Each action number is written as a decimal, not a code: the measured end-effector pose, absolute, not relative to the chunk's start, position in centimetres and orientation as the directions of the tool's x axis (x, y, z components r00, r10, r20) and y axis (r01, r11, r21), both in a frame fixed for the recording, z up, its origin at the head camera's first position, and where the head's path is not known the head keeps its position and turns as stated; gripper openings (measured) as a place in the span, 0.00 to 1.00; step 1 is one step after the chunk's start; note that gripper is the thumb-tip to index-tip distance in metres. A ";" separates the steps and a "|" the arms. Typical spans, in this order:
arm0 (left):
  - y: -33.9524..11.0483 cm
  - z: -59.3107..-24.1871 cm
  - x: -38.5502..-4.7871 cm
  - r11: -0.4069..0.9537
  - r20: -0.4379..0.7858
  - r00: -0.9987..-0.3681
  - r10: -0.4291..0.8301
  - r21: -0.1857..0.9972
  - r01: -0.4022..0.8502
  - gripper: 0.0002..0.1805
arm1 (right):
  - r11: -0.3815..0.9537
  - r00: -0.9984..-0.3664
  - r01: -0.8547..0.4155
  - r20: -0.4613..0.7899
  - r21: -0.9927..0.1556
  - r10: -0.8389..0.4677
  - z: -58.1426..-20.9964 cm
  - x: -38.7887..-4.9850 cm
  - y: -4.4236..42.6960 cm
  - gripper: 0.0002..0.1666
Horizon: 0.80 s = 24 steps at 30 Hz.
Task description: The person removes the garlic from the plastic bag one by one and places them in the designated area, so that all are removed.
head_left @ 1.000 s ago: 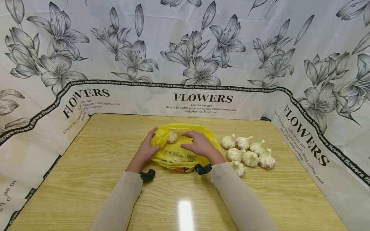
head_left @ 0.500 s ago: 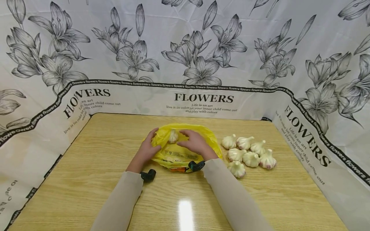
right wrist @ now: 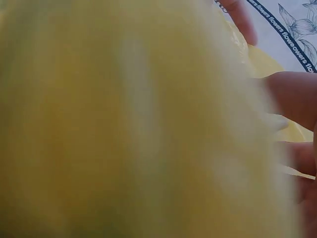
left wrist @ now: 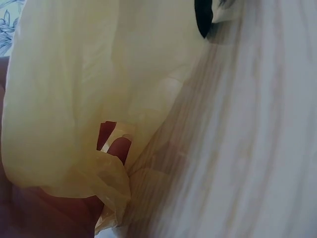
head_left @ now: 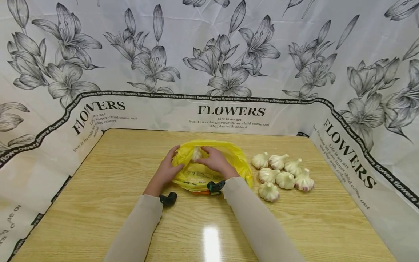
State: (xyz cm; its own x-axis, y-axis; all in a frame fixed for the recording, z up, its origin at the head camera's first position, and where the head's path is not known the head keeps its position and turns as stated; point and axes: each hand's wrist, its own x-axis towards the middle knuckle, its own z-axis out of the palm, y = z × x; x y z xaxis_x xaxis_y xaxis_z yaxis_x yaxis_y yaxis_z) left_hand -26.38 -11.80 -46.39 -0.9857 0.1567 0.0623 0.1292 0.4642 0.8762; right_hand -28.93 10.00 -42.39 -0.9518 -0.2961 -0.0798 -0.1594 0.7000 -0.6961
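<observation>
A yellow plastic bag (head_left: 240,160) lies on the table with its mouth spread toward me. One garlic bulb (head_left: 196,154) sits inside it, near the left side. My left hand (head_left: 167,169) holds the bag's left edge, thumb at the near side and fingers at the far side; the left wrist view shows the bag film (left wrist: 74,99) draped by that hand. Reaching into the mouth, my right hand (head_left: 216,160) has its thumb and fingers apart at the bulb's right side. Blurred yellow film (right wrist: 124,124) covers most of the right wrist view, hiding any firm contact.
Several garlic bulbs (head_left: 284,180) lie in a loose group on the wooden table (head_left: 98,174), right of the bag. A white flower-printed cloth (head_left: 157,116) walls in the back and sides. Dark wrist cameras (head_left: 168,199) sit near both cuffs.
My right hand has moved left inside the bag, its fingertips coming up to the garlic bulb. The left hand and the loose bulbs have stayed in place.
</observation>
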 end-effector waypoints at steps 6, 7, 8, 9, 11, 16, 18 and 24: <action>-12.0 -46.3 -26.3 0.463 0.082 -0.980 0.179 0.872 0.158 0.38 | 0.665 -0.957 -0.124 -0.089 -0.737 -0.277 -43.2 -29.6 9.4 0.46; -12.0 -46.3 -26.3 0.464 0.086 -0.980 0.180 0.871 0.161 0.38 | 0.661 -0.958 -0.120 -0.089 -0.741 -0.274 -43.3 -29.7 9.4 0.46; -12.0 -46.2 -26.3 0.463 0.088 -0.980 0.180 0.871 0.163 0.38 | 0.656 -0.959 -0.115 -0.089 -0.746 -0.270 -43.3 -29.7 9.3 0.46; -12.0 -46.3 -26.3 0.462 0.090 -0.980 0.176 0.872 0.163 0.37 | 0.654 -0.960 -0.110 -0.090 -0.748 -0.265 -43.3 -29.7 9.2 0.46; -11.9 -46.3 -26.3 0.463 0.090 -0.981 0.173 0.872 0.162 0.37 | 0.649 -0.962 -0.101 -0.091 -0.754 -0.256 -43.4 -29.7 9.0 0.46; -11.9 -46.3 -26.3 0.465 0.099 -0.980 0.174 0.869 0.170 0.37 | 0.626 -0.969 -0.068 -0.099 -0.777 -0.228 -43.7 -30.0 8.5 0.47; -12.0 -46.4 -26.3 0.462 0.100 -0.979 0.176 0.870 0.172 0.37 | 0.618 -0.970 -0.059 -0.102 -0.784 -0.222 -43.8 -30.0 8.3 0.48; -12.0 -46.4 -26.3 0.456 0.102 -0.981 0.168 0.874 0.169 0.37 | 0.598 -0.971 -0.042 -0.107 -0.800 -0.212 -44.1 -30.0 7.9 0.50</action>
State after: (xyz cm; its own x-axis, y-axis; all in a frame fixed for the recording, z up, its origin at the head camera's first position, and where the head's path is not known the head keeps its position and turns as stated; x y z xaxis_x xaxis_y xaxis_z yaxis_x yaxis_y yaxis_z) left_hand -26.27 -11.95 -46.37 -0.9806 0.1677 0.1016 0.1685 0.4560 0.8739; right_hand -30.02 7.93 -44.06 -0.9714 -0.2117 -0.1071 -0.0422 0.5985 -0.8000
